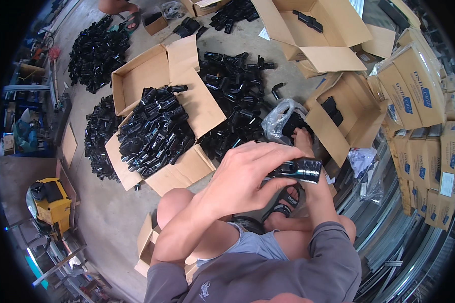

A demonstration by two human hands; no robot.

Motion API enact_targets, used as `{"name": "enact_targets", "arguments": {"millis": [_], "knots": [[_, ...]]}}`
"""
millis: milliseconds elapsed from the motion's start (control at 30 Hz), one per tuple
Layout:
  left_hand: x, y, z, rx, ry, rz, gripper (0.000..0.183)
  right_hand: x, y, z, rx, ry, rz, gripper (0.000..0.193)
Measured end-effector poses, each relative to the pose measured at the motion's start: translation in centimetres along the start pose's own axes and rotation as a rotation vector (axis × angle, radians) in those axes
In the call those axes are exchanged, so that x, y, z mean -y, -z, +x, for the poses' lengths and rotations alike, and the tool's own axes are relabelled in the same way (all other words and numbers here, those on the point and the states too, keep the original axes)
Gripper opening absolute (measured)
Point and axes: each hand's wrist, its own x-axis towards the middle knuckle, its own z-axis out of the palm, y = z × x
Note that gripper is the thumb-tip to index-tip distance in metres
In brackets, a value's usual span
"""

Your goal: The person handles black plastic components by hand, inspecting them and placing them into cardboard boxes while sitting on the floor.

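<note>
Raised close in front of me, my left hand [245, 174] grips a short glossy black tubular fitting [308, 170] between thumb and fingers. Beyond it, my right hand [303, 141] reaches to the mouth of a clear plastic bag [274, 122] with dark pieces inside. Its fingers are curled down among those pieces; what they hold, if anything, is hidden. Right of the bag stands an open cardboard box [361, 113] with several black fittings [332, 110] in it. A single black elbow-shaped piece [276, 91] lies on the floor past the bag.
An open carton [202, 108] at left centre is heaped with black fittings [154, 131]; loose piles [98, 53] surround it. Another open box [333, 58] stands far right. Stacked cartons [414, 88] and long metal profiles [389, 252] line the right side. A person's foot [133, 21] shows far left.
</note>
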Motion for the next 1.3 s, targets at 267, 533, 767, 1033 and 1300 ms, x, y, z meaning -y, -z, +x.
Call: {"name": "enact_targets", "arguments": {"millis": [267, 533, 767, 1033, 1300], "knots": [[0.9, -0.5, 0.4, 0.002, 0.095, 0.283, 0.039, -1.6, -1.5, 0.6, -0.074, 0.316, -0.161, 0.014], [2.0, -0.7, -0.1, -0.001, 0.192, 0.392, 0.037, 8.0, 11.0, -3.9, -0.152, 0.67, 0.258, 0.031], [1.7, -2.3, 0.2, 0.062, 0.15, 0.427, 0.037, 16.5, 26.6, -18.0, -0.617, 0.927, 0.173, 0.028], [1.0, -4.9, 0.0, 0.159, 0.12, 0.464, 0.035, 15.7, 24.2, -22.7, -0.619, 0.964, -0.21, 0.042], [0.8, -5.5, -0.1, 0.144, 0.128, 0.508, 0.032, 15.6, 23.9, -23.3, -0.644, 0.948, -0.256, 0.04]]}}
